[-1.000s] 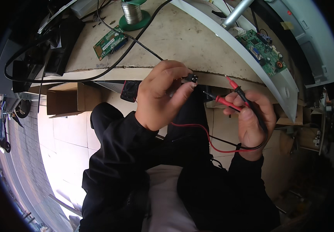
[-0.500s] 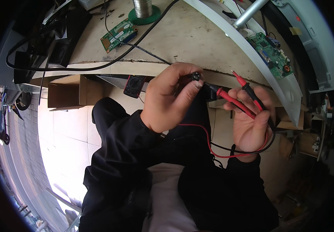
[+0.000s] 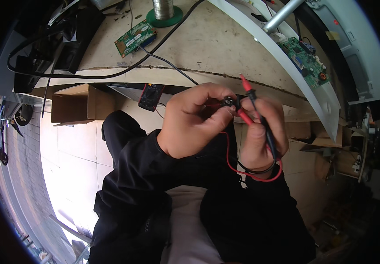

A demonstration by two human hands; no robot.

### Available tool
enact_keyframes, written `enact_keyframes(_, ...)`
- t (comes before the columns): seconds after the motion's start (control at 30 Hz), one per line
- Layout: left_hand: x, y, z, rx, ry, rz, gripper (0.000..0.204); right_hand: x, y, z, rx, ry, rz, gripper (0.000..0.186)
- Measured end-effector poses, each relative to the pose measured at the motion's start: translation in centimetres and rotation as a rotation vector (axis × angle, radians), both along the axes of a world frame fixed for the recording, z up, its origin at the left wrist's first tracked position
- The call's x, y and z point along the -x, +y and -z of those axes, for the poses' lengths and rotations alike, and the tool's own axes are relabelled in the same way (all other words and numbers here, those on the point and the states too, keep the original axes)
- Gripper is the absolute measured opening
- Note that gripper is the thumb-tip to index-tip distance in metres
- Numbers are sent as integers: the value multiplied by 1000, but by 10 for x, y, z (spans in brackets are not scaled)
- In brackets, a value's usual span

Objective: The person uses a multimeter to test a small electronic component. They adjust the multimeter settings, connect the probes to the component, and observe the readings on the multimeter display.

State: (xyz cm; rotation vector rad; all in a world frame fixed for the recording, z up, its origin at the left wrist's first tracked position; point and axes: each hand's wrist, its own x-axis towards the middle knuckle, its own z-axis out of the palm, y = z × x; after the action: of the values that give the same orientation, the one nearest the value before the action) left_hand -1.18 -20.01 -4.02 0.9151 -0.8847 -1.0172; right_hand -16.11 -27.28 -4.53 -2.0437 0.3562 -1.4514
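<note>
My left hand (image 3: 192, 125) pinches a small black connector (image 3: 228, 101) between thumb and fingertips. Close beside it, my right hand (image 3: 264, 136) is closed round a pair of multimeter probes. One red-bodied probe (image 3: 245, 117) points at the connector; its tip is hidden by the fingers, so I cannot tell if it touches. The other probe (image 3: 262, 115), dark-bodied with a red end, points up and away to the left. Red and black leads (image 3: 260, 178) loop under my right wrist. A multimeter (image 3: 151, 96) with a red edge sits below the bench edge.
On the bench (image 3: 198, 48) lie a green circuit board (image 3: 135, 38), a solder spool (image 3: 163, 13) and a thick black cable (image 3: 110, 78). A white curved panel (image 3: 295, 66) with another board (image 3: 306, 61) stands at right. A cardboard box (image 3: 73, 105) is at left, below the bench.
My right hand has moved left with the probes, up to the connector. My left hand has lowered slightly with the connector, and the fingertips of both hands are now close together.
</note>
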Motion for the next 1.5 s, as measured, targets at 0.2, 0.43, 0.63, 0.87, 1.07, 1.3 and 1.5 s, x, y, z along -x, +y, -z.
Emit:
enact_keyframes(0.2, -9, -3, 8, 198, -353, -140, 33, 11, 10, -6, -313, -269, -225, 32)
enact_keyframes(0.43, -7, 1, 3, 295, -360, -87, 29, 7, 8, -6, -102, -169, -265, 35)
enact_keyframes(0.63, -6, -1, 6, 309, -313, -110, 24, 10, 10, -9, -51, -103, -231, 36)
enact_keyframes(0.87, -5, 5, -4, 269, -262, -11, 33, 2, 11, 0, 19, -203, -130, 28)
enact_keyframes(1.07, 5, 2, 9, 302, -193, -60, 31, 9, 9, 2, 173, -97, -85, 27)
enact_keyframes(1.3, 9, 2, 13, 305, -136, -69, 32, 14, 6, 5, 427, 35, -1, 31)
enact_keyframes(1.5, 8, 1, 15, 285, -53, -22, 31, 9, 3, 5, 543, 29, -7, 34)
